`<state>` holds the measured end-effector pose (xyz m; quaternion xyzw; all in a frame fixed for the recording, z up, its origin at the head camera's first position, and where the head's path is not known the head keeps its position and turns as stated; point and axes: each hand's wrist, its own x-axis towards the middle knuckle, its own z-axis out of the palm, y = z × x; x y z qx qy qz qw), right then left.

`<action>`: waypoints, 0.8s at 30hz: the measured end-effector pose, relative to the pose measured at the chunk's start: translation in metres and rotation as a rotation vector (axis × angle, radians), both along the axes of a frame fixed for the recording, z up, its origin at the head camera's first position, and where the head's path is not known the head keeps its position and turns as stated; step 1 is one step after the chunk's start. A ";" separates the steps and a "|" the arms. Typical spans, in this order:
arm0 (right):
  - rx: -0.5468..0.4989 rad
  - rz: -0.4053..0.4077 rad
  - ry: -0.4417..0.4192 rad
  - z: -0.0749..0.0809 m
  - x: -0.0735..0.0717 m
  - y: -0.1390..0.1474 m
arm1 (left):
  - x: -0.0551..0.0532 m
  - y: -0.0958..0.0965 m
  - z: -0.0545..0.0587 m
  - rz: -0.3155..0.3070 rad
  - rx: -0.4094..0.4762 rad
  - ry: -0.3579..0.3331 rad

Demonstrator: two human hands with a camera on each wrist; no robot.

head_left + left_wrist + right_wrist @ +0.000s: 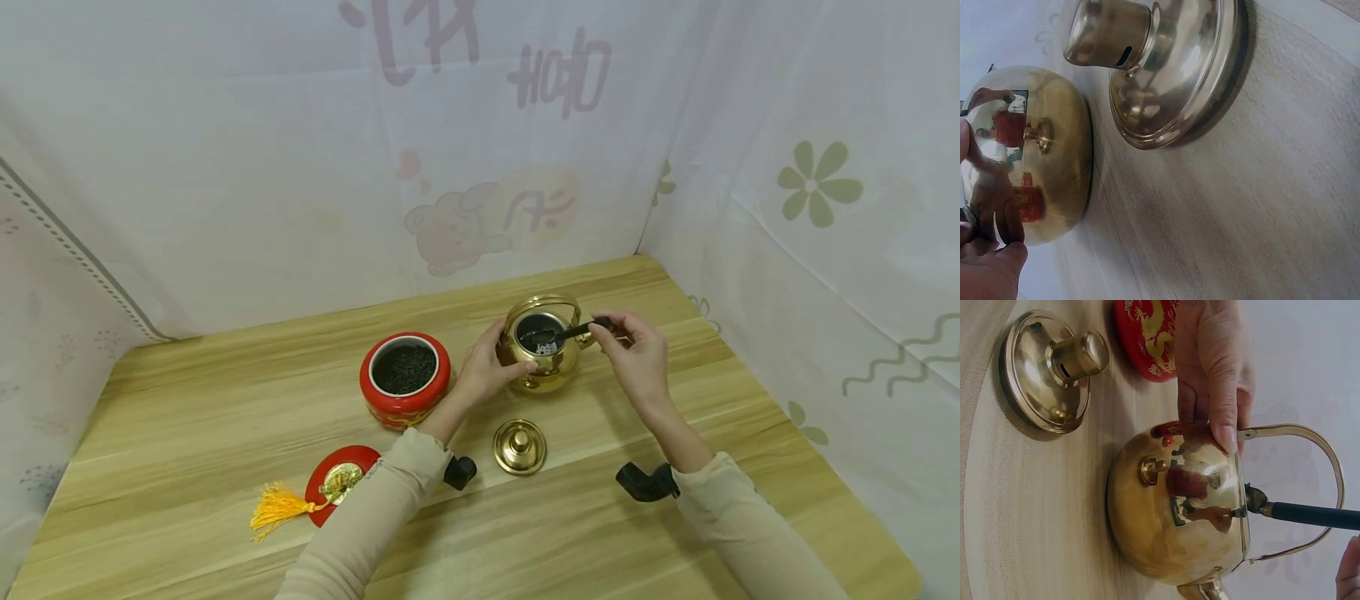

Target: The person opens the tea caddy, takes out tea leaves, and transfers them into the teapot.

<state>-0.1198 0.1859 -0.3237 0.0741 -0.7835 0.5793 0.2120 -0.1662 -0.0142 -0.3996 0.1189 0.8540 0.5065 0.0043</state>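
Note:
A shiny gold teapot [551, 372] stands lidless on the table, its arched handle raised. My left hand [482, 371] grips its left side, thumb on the front near the rim. My right hand [639, 358] pinches a dark-handled spoon [1316, 515] above the spout side. The spoon's head dips into the teapot's mouth; in the right wrist view its lower end is hidden by the rim. Closer to me lies the gold teapot lid [520, 447], knob up. Left of my left hand, an uncovered red jar [442, 379] contains dark, dry leaves that look like tea.
A red jar lid [362, 457] with a gold medallion and yellow tassel [277, 508] lies at the front left, partly behind my left sleeve. Black wrist camera mounts [647, 483] jut from both wrists. Printed cloth walls [300, 167] border the wooden table [225, 400].

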 end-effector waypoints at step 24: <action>-0.440 -0.082 0.136 -0.035 0.013 0.037 | -0.001 -0.011 0.001 -0.013 0.054 -0.025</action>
